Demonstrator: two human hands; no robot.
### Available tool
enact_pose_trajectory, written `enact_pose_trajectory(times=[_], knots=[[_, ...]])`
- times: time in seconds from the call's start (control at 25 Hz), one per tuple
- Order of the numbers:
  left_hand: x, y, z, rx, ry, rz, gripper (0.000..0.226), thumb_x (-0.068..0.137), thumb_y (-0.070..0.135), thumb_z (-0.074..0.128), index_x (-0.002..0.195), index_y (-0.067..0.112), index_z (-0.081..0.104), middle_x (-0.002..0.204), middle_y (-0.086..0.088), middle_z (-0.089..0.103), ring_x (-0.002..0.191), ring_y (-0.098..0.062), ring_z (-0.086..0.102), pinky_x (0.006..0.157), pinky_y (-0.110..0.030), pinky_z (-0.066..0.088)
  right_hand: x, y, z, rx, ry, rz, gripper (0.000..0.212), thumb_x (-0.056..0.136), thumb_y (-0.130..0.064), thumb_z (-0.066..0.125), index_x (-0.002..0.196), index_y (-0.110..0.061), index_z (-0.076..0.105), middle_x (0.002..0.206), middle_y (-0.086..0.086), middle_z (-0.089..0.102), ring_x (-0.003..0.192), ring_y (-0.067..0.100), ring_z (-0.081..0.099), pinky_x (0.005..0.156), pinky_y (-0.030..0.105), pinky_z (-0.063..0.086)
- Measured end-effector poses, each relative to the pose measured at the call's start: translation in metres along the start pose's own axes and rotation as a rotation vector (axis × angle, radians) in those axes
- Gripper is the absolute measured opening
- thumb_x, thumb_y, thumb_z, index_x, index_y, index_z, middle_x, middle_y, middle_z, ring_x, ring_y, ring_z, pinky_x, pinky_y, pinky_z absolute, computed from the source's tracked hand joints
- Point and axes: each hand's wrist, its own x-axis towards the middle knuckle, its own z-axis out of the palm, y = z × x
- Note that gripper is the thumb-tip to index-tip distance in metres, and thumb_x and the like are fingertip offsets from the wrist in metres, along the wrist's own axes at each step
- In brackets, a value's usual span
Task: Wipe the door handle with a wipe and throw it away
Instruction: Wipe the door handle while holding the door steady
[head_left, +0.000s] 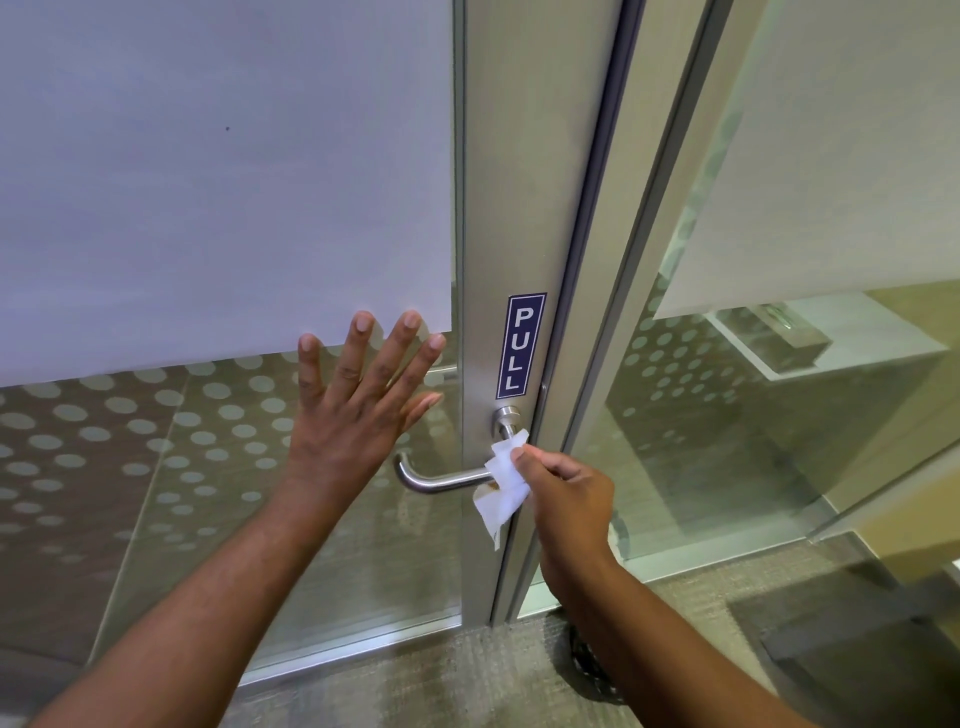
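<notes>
A brushed steel lever door handle (436, 480) juts from the metal stile of a glass door (483, 208), its free end curling left. My right hand (561, 493) pinches a white wipe (503, 486) and presses it onto the handle near its round base, just under a blue PULL sticker (521, 345). The wipe's lower corner hangs loose below the lever and shows a small brown stain. My left hand (358, 395) lies flat with fingers spread on the frosted glass left of the handle, holding nothing.
The glass carries a frosted upper panel and a dotted band below it. A second glass partition (779, 312) stands to the right at an angle, with a room behind it. Grey-green carpet (467, 675) covers the floor underfoot.
</notes>
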Motion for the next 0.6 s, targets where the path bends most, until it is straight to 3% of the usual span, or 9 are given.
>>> enact_pose_trajectory(times=[0.04,0.12,0.2,0.28,0.4,0.52,0.6], knots=[[0.000,0.000,0.000,0.002,-0.001,0.001,0.080,0.110,0.067,0.042,0.171,0.029,0.006,0.180,-0.004,-0.022,0.164,-0.035,-0.023,0.128,-0.064,-0.014,-0.001,-0.001,0.000,0.055,-0.007,0.047,0.009,0.088,-0.002,0.078,0.089,-0.009,0.084,0.081,0.003,0.084,0.072,0.009,0.079,0.062,0.015,0.058],[-0.001,0.000,0.000,-0.003,0.005,-0.002,0.080,0.110,0.067,0.043,0.171,0.029,0.007,0.180,-0.004,-0.021,0.164,-0.035,-0.023,0.128,-0.064,-0.014,0.003,-0.004,0.003,0.173,-0.034,0.178,0.015,0.094,0.000,0.071,0.105,0.000,0.080,0.101,0.019,0.082,0.091,0.026,0.079,0.081,0.033,0.062],[-0.001,-0.001,0.000,-0.017,0.005,-0.004,0.079,0.110,0.066,0.044,0.171,0.029,0.009,0.180,-0.004,-0.021,0.164,-0.034,-0.023,0.128,-0.064,-0.016,0.007,-0.006,0.004,0.308,-0.084,0.348,0.026,0.101,0.002,0.059,0.124,0.009,0.068,0.123,0.033,0.072,0.117,0.043,0.069,0.105,0.048,0.054],[0.000,-0.001,0.000,-0.010,0.001,-0.003,0.078,0.110,0.066,0.044,0.171,0.029,0.012,0.180,-0.004,-0.022,0.164,-0.035,-0.024,0.128,-0.064,-0.016,0.003,-0.004,0.006,0.419,-0.153,0.484,0.032,0.105,0.006,0.048,0.133,0.011,0.061,0.132,0.036,0.066,0.130,0.047,0.061,0.113,0.052,0.047],[0.000,-0.001,-0.001,0.006,-0.014,-0.001,0.074,0.111,0.066,0.043,0.171,0.030,0.018,0.179,-0.004,-0.023,0.163,-0.034,-0.025,0.128,-0.063,-0.016,-0.015,0.006,0.012,0.455,-0.235,0.579,0.038,0.106,0.012,0.037,0.134,0.007,0.061,0.134,0.028,0.068,0.125,0.041,0.065,0.114,0.050,0.048],[0.001,-0.002,-0.003,0.002,-0.021,0.000,0.071,0.111,0.067,0.042,0.169,0.031,0.023,0.179,-0.003,-0.023,0.163,-0.034,-0.025,0.128,-0.063,-0.016,-0.027,0.015,0.016,0.452,-0.291,0.603,0.037,0.105,0.012,0.037,0.132,0.006,0.062,0.128,0.028,0.072,0.109,0.034,0.074,0.095,0.040,0.062],[0.000,-0.002,-0.003,0.005,-0.020,-0.004,0.069,0.110,0.067,0.043,0.167,0.032,0.026,0.179,-0.003,-0.023,0.163,-0.034,-0.025,0.128,-0.063,-0.016,-0.022,0.011,0.013,0.457,-0.285,0.597,0.035,0.105,0.010,0.040,0.132,0.006,0.063,0.127,0.027,0.072,0.106,0.033,0.074,0.093,0.038,0.062]])
